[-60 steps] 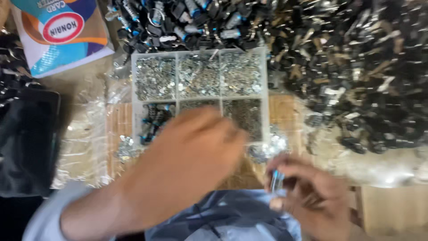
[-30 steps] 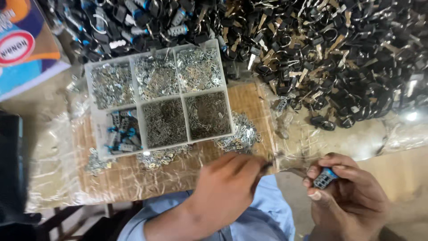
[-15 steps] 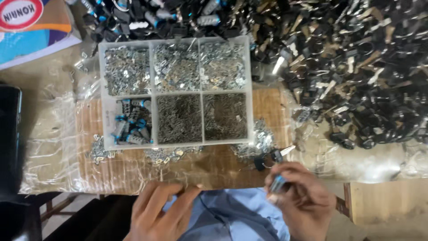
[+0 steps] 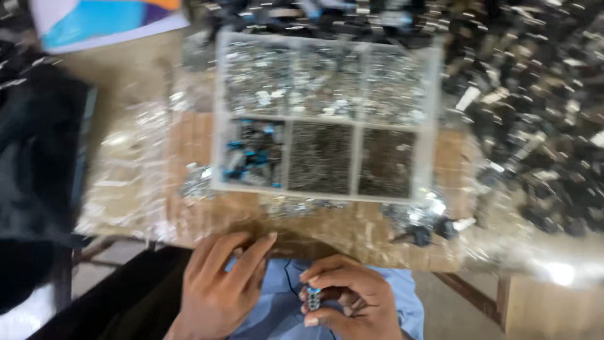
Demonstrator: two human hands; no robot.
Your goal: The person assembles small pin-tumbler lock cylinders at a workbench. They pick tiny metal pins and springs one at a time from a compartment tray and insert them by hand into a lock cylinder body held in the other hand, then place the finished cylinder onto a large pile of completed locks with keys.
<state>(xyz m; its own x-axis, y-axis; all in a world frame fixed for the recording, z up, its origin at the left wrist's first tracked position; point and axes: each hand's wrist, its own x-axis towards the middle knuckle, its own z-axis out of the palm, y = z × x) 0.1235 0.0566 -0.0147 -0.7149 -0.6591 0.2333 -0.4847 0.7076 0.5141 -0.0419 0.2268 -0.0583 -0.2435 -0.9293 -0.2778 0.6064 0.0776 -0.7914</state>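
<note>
Hands back at lap, bottom centre of frame: left hand (image 4: pixel 221 286), moments ago stretched toward compartment tray (image 4: pixel 327 116), now rests open, fingers flat at cardboard edge, holding nothing. Right hand (image 4: pixel 349 296) pinches small blue-and-silver part (image 4: pixel 313 297) at fingertips, as before. Picking pause over; work returns to part. Part's long axis near-vertical, blue end toward tray.

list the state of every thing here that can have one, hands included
clear plastic six-compartment organiser box: open, no lid in view, all compartments filled
bottom-left compartment: holds black and blue parts
left hand: empty, fingers flat at the table edge
right hand: closed on a small blue and silver part
pile of black and silver parts: loose, heaped right of the box
clear plastic sheet: spread, crinkled
</note>
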